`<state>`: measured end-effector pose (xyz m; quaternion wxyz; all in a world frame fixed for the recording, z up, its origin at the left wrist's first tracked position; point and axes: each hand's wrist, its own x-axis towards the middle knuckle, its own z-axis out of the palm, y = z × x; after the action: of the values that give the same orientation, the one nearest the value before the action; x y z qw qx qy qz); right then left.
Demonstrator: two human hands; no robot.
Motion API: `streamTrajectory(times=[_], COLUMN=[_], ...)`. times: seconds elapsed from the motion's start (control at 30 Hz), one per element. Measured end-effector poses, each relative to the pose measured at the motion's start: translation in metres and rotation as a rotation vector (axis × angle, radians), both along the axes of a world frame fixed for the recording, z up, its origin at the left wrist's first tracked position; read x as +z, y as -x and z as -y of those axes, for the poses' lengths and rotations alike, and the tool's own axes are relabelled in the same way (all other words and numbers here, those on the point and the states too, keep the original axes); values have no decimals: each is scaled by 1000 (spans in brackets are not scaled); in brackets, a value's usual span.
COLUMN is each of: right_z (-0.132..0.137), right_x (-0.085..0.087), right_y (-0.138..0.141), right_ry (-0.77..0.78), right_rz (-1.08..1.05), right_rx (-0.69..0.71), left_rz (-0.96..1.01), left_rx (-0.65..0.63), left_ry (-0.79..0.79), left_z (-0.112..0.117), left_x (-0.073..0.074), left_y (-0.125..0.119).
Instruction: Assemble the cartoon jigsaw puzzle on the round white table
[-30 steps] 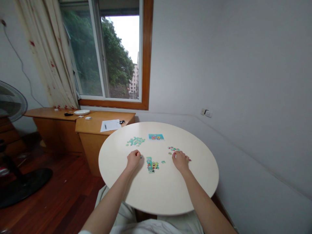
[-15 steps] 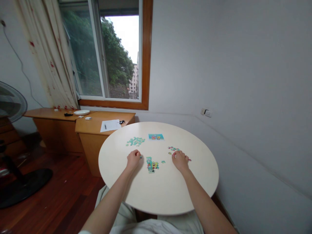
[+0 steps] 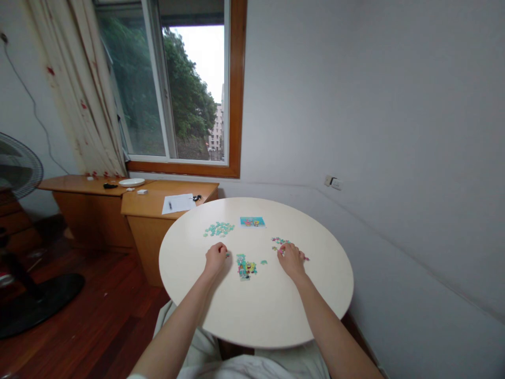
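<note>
While hands (image 3: 216, 259) flank joined puzzle pieces (image 3: 246, 268), round pale table (image 3: 256, 316), window (image 3: 189, 95), fan (image 3: 23, 168)

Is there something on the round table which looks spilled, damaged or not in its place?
Nothing clearly looks spilled or damaged. The one small oddity is a green bit lying alone between the partly joined puzzle and the right hand, apart from the teal pile; fine damage would be too small to see.
</note>
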<state>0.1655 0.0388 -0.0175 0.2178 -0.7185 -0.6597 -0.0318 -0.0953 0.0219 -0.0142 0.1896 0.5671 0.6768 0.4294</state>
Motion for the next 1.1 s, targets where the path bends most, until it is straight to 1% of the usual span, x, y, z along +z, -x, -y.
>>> streamTrajectory(times=[0.23,0.47,0.67,0.83,1.1], right_z=[1,3,0,-3,-1], right_x=[1,2,0,-4,-2], right_y=[0,-1,-2,-3,-4], right_ry=[6,-24,-22,-55,-94], right_rz=[-28,-32,-39,-35,-61], right_rx=[28,63,69,93,126], left_rz=[2,22,48,69,97], left_rx=[-7,-18,-28,-30,-38], left_ry=[-1,-8,-32,-58,-71], left_z=[1,2,0,-2,-1], left_x=[0,2,-1,-2,-2], left_y=[0,-1,0,0,1])
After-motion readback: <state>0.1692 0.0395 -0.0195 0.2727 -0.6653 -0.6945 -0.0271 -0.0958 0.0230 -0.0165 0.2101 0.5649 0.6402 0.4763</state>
